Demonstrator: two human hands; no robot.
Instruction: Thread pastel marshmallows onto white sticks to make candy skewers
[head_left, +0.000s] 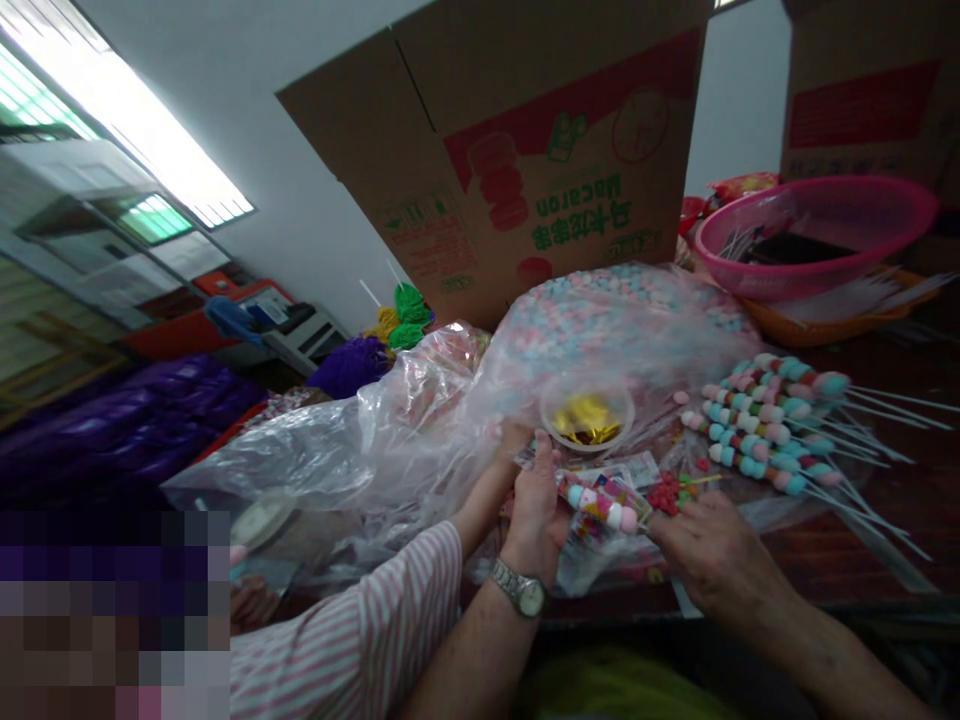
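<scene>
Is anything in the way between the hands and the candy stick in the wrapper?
Nothing visible. The left hand and right hand each touch one end of the wrapped candy stick. A co-worker's hand sits just behind.

Just beyond the left hand (534,500), a co-worker's hand (512,440) is half hidden behind it. The right hand (709,550) covers the candy skewer's (604,502) stick end.

Left hand (536,505) is raised on its wrist, fingers upward and curled in a grip. Right hand (712,555) lies palm down, fingers bent, close beside it.
</scene>
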